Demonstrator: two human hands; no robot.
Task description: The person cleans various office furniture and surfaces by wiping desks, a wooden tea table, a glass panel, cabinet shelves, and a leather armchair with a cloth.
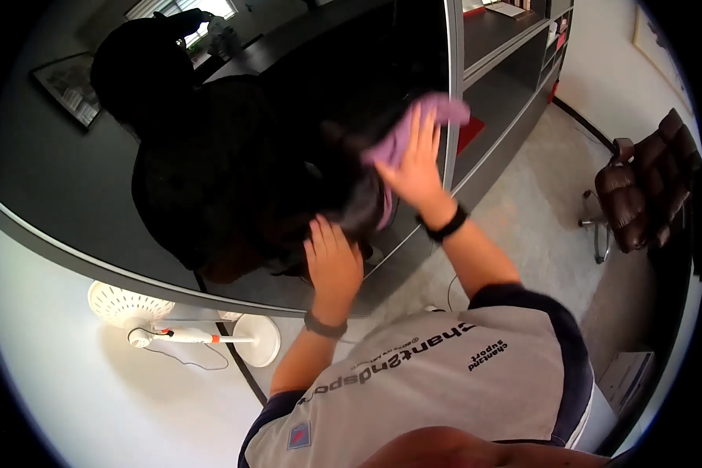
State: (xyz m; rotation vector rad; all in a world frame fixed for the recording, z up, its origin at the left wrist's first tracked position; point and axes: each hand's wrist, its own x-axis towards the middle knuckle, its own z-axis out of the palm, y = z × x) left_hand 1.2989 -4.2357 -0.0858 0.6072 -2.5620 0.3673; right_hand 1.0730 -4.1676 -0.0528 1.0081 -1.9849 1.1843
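A crumpled purple cloth (450,108) lies between my right hand (416,168) and a dark, glossy glass panel (304,54). My right hand has its fingers stretched along the cloth, holding it against the glass near the panel's metal edge. Part of the cloth is smeared by motion, and its reflection shows below. My left hand (335,261) rests with its fingers extended on the lower part of the same panel and holds nothing. The glass mirrors a dark figure with a cap.
Grey shelving (503,70) with a few items adjoins the panel on the right. A brown padded office chair (639,187) stands on the grey floor (522,203) at far right. To the lower left are a white standing fan (255,341) and its cord.
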